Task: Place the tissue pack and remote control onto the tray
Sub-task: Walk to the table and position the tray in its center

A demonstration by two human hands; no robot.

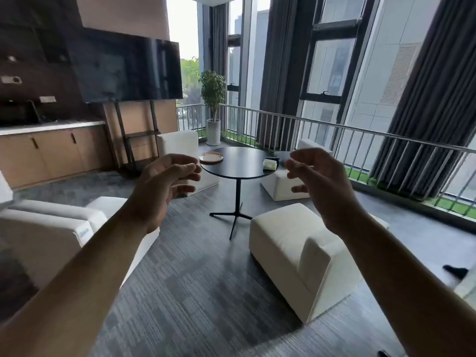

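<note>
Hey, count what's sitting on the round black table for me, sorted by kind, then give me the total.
Round wooden tray: 1
White tissue pack: 1
Dark remote control: 1
Total: 3

All sit on the round black table; both the left hand and right hand are empty.

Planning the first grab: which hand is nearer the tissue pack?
Right. The right hand hangs just right of the tissue pack; the left hand is across the table, nearer the tray.
</note>
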